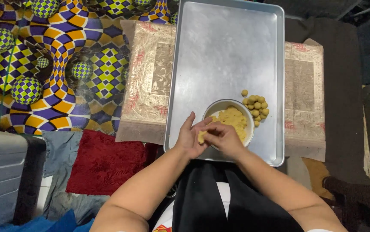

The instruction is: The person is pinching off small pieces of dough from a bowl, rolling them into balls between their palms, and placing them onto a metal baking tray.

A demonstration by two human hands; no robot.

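Observation:
A large metal baking tray [223, 51] lies on the floor in front of me. At its near end stands a white bowl [216, 106] holding yellow dough [232, 118]. Just right of the bowl sits a cluster of several small dough balls [256, 105] on the tray. My left hand [189, 137] is cupped with fingers up, and my right hand [223, 136] presses against its palm. A small piece of yellow dough [201, 136] shows between the two hands, at the bowl's near rim.
A beige patterned cloth [150, 77] lies under the tray. A bright checkered mat [56, 64] covers the floor at left, with a red rug [103, 161] and a grey case [0, 176] nearer me. Dark fabric [344, 86] lies at right.

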